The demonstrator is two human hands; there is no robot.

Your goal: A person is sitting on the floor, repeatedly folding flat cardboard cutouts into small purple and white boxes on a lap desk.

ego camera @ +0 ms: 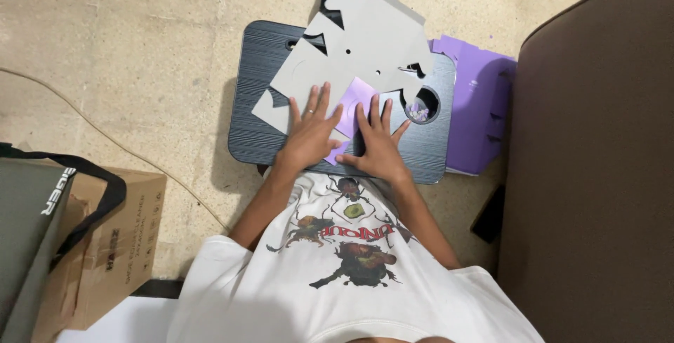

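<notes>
A dark lap desk (256,129) lies on the floor in front of me. On it rests a flat grey die-cut cardboard sheet (365,41), unfolded, with a small purple panel (357,97) at its near edge. My left hand (311,136) lies flat, fingers spread, on the grey sheet and the purple panel's left side. My right hand (378,143) presses flat just beside it, fingers spread over the purple panel's lower right. Neither hand grips anything.
A round cup hole (421,106) in the desk holds small purple scraps. A purple cardboard sheet (481,104) lies right of the desk, beside a brown sofa (597,160). A cardboard box (119,238) and black bag strap (105,192) sit at left. A cable (105,136) crosses the floor.
</notes>
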